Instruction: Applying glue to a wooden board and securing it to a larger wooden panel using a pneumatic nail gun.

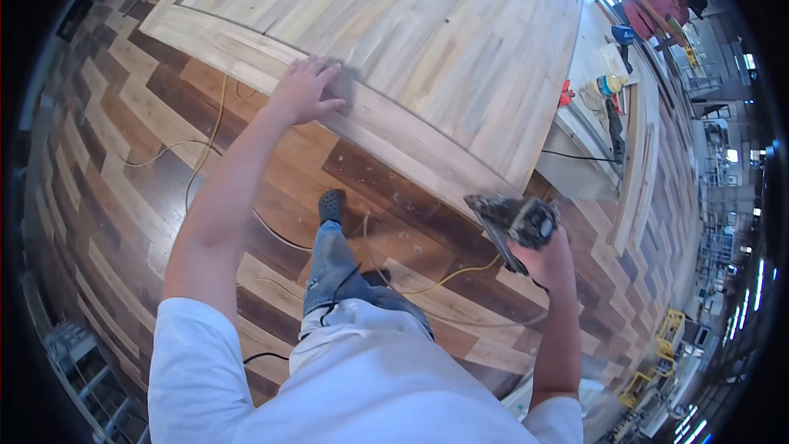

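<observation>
A large pale wooden panel (411, 41) with a raised border lies in front of me. My left hand (306, 92) rests on its near border with fingers spread and thumb apart, holding nothing. In my right hand (544, 259) is a dark, dusty handheld power tool (526, 220) with a flat plate on its left side. Motion blurs it, so I cannot tell its exact kind. The tool is at the panel's near right corner; whether it touches the wood I cannot tell. My fingers close round its rear end, partly hidden by the tool.
A yellow cord (456, 273) and a paler hose or cable run across the patterned plank floor (156, 205). On the right, a bench (593, 138) carries a yellow-labelled container (609, 85) and a blue tool (624, 34). Another person (657, 4) in red bends over at the far right.
</observation>
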